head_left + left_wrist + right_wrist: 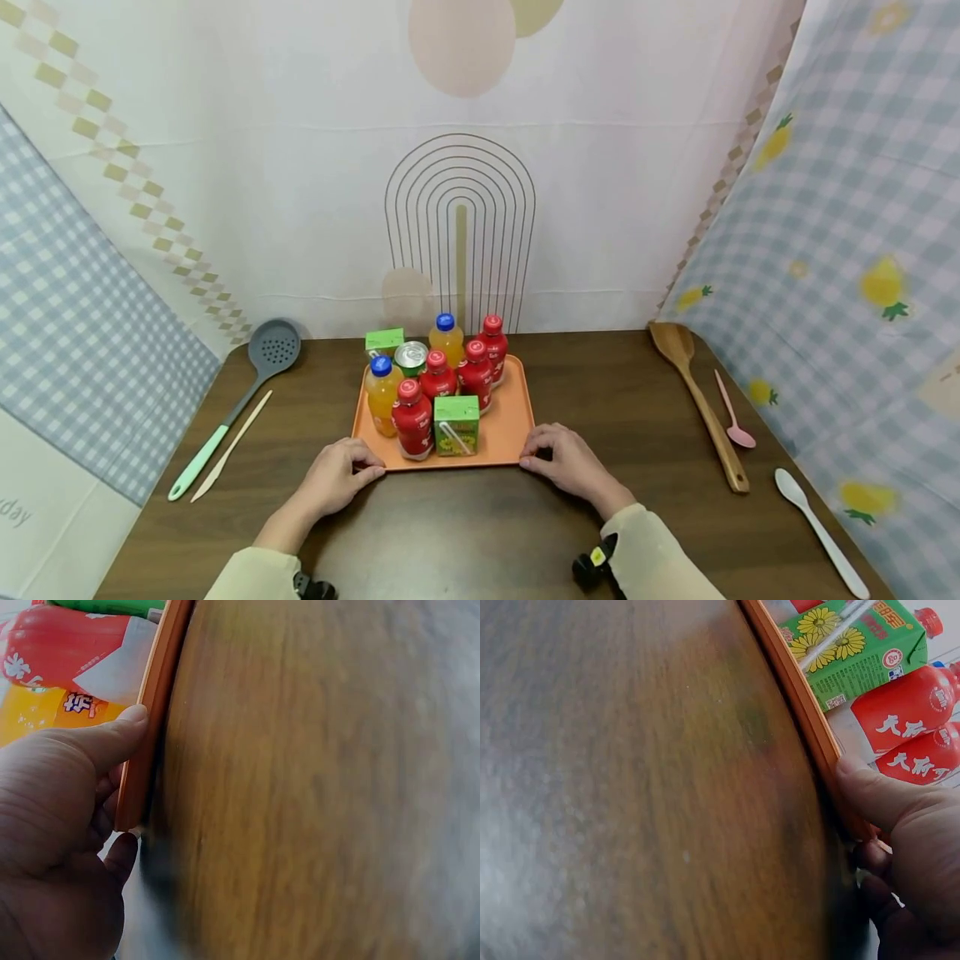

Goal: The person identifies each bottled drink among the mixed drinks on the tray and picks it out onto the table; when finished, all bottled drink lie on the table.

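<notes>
An orange tray [501, 446] bears several red bottles [412, 425], two orange-drink bottles with blue caps [384, 396], two green drink cartons [457, 427] and a can [411, 357]. My left hand [336, 477] grips the tray's near left corner. In the left wrist view its thumb lies on the rim [154, 697], with fingertips curled at the corner. At the near right corner, my right hand [567, 463] holds the rim, thumb on the edge and fingers bent around it in the right wrist view. The front carton has a straw on its side.
On the left of the brown table [450, 533] lie a grey slotted turner [274, 347] with a mint handle and a pale knife [232, 446]. To the right are a wooden spatula [701, 400], a pink spoon [738, 433] and a white spoon [817, 529]. A curtain [322, 208] hangs behind.
</notes>
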A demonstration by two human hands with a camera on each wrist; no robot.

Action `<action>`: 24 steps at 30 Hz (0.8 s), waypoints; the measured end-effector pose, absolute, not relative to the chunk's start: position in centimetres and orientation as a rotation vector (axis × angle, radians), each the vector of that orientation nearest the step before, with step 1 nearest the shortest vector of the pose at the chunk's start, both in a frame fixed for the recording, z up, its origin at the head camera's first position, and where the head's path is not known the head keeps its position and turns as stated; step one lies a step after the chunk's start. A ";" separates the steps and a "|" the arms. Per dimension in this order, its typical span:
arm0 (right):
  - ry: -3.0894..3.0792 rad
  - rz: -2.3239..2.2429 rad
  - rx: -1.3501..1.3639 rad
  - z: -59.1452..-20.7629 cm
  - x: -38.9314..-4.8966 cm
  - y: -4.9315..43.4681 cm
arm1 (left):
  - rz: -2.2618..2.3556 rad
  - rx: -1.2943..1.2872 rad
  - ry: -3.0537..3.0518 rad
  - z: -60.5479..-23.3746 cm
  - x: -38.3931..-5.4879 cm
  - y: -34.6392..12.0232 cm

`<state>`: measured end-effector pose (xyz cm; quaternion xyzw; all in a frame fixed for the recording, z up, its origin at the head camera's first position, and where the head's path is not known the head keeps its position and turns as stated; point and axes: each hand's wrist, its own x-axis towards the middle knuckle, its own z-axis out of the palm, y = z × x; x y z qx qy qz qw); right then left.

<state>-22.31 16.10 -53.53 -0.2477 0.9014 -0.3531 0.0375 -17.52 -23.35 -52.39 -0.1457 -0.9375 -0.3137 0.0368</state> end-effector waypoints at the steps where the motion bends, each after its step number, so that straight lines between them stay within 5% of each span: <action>1: 2.749 -1.110 -0.765 -53.6 -22.3 16.1 | -0.974 -0.434 -2.882 -52.5 -17.5 -23.3; 24: 2.655 -1.188 -0.875 -53.8 -23.6 16.1 | -0.974 -0.296 -2.784 -52.9 -16.1 -22.6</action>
